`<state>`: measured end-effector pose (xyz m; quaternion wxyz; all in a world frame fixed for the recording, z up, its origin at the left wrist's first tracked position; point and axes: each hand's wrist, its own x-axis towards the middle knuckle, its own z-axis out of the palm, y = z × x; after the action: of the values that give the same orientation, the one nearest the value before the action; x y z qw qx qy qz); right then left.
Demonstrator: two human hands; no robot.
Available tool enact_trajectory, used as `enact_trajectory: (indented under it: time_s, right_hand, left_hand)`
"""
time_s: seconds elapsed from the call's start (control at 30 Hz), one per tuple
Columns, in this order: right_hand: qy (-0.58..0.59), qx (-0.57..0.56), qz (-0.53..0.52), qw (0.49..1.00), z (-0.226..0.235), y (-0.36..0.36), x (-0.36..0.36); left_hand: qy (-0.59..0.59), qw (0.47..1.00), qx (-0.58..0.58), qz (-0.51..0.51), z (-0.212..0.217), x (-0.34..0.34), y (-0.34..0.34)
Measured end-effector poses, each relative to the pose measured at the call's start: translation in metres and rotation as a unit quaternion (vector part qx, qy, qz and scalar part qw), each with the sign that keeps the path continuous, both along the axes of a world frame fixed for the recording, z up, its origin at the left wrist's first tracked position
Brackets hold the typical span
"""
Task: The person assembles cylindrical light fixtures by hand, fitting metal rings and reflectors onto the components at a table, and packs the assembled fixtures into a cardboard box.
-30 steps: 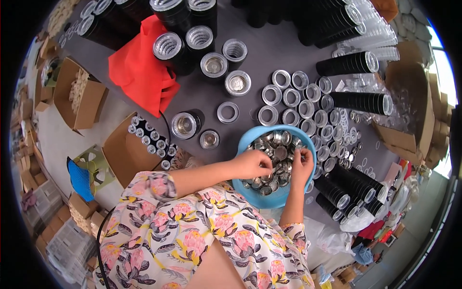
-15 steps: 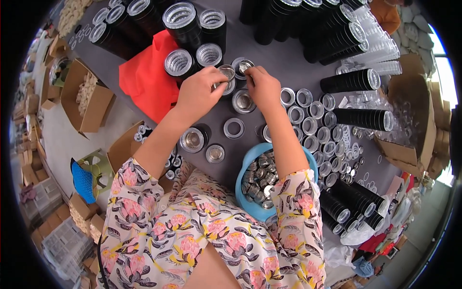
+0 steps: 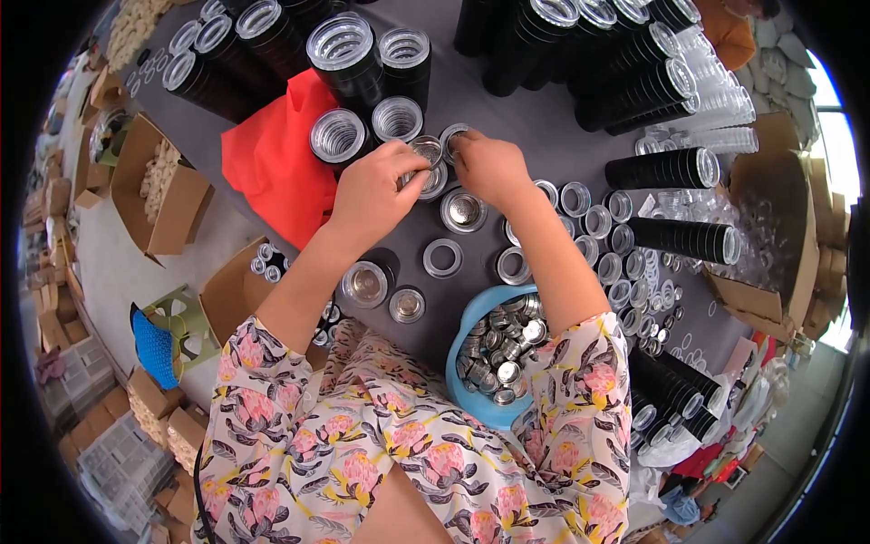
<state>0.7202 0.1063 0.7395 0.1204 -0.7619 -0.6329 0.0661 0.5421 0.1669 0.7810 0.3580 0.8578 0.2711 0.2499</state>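
One round metal piece (image 3: 426,148) sits pinched in the left hand (image 3: 379,186).

The bare left hand (image 3: 385,177), back upward, is just above the middle of the frame, its thumb and forefinger drawn together in a pinch pointing right. Its bare left forearm (image 3: 304,267) slants up from the lower left. The bare right hand (image 3: 494,170), close beside it, bends downward, fingertips hidden; the bare right forearm (image 3: 564,258) angles up-left from the right of centre.
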Motion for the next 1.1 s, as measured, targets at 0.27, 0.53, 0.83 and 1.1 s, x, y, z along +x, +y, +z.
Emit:
enact_trajectory:
  time_s: [0.27, 0.53, 0.83, 1.1]
  right_hand:
    - [-0.005, -0.048, 0.042, 0.998, 0.005, 0.0, 0.001]
    - [-0.013, -0.042, 0.054, 0.998, -0.015, 0.003, 0.007]
    - [0.35, 0.206, -0.222, 0.886, -0.002, -0.015, 0.015]
    - [0.536, 0.277, -0.317, 0.732, 0.021, -0.068, -0.003]
  left_hand:
    - [-0.001, 1.0, -0.003, -0.007, -0.002, 0.002, 0.0]
    - [-0.002, 0.999, 0.03, -0.021, -0.001, 0.013, 0.004]
    - [0.092, 0.975, 0.196, -0.037, -0.002, 0.048, 0.021]
    - [0.353, 0.878, 0.275, -0.169, -0.024, 0.095, 0.037]
